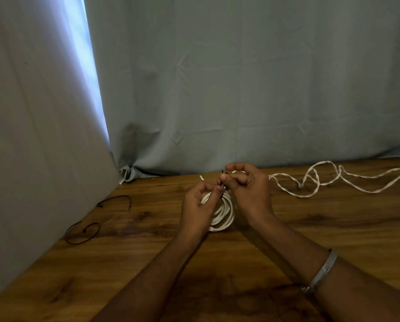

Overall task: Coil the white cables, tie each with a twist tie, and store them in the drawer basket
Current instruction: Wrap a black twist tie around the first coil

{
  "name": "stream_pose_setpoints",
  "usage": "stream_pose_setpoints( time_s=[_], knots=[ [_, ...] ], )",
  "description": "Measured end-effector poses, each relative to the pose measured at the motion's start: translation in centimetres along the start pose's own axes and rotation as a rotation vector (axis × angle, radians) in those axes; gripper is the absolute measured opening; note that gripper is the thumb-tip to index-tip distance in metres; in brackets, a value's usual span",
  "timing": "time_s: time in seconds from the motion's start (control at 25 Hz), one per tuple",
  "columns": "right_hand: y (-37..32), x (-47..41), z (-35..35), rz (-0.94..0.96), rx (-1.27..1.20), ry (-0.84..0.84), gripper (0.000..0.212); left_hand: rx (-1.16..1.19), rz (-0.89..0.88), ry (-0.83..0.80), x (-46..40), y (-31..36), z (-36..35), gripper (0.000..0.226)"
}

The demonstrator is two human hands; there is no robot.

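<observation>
I see my left hand (pixel 198 205) and right hand (pixel 249 190) together, apparently both pinching a black twist tie (pixel 222 185) over the coiled white cable (pixel 224 214).

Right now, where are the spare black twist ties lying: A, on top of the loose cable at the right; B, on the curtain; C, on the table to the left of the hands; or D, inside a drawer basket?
C: two twist ties lie on the table left of the left hand, while the right hand helps tie the coil.
</observation>
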State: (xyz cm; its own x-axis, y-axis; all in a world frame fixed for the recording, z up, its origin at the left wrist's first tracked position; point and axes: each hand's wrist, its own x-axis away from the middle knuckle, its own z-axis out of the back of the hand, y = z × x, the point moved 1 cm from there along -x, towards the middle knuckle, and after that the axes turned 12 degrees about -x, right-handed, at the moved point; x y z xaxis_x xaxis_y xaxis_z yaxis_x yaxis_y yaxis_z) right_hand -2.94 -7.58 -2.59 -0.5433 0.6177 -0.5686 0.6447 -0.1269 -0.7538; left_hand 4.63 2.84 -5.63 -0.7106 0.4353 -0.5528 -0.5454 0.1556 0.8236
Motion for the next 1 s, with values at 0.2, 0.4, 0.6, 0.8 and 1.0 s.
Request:
stream_pose_setpoints(
  time_s=[0.2, 0.4, 0.6, 0.8, 1.0],
  knots=[
    [0.2, 0.0, -0.2, -0.009, -0.011, -0.021, 0.011, 0.024, 0.0, 0.071, 0.0, 0.4, 0.2, 0.008],
    [0.0, 0.2, -0.1, -0.024, 0.015, -0.02, 0.008, 0.0, -0.012, 0.203, -0.4, -0.2, 1.2, 0.003],
    [0.1, 0.5, -0.4, -0.146, -0.096, -0.013, 0.012, -0.041, -0.028, 0.215, -0.6, -0.5, 1.3, 0.004],
    [0.2, 0.4, -0.4, -0.131, -0.093, 0.02, 0.006, -0.095, -0.052, 0.229, -0.6, -0.6, 1.5, 0.004],
    [-0.1, 0.0, -0.1, -0.121, -0.097, 0.032, 0.003, -0.238, -0.154, 0.179, -0.4, -0.4, 1.4, 0.005]
  ],
)
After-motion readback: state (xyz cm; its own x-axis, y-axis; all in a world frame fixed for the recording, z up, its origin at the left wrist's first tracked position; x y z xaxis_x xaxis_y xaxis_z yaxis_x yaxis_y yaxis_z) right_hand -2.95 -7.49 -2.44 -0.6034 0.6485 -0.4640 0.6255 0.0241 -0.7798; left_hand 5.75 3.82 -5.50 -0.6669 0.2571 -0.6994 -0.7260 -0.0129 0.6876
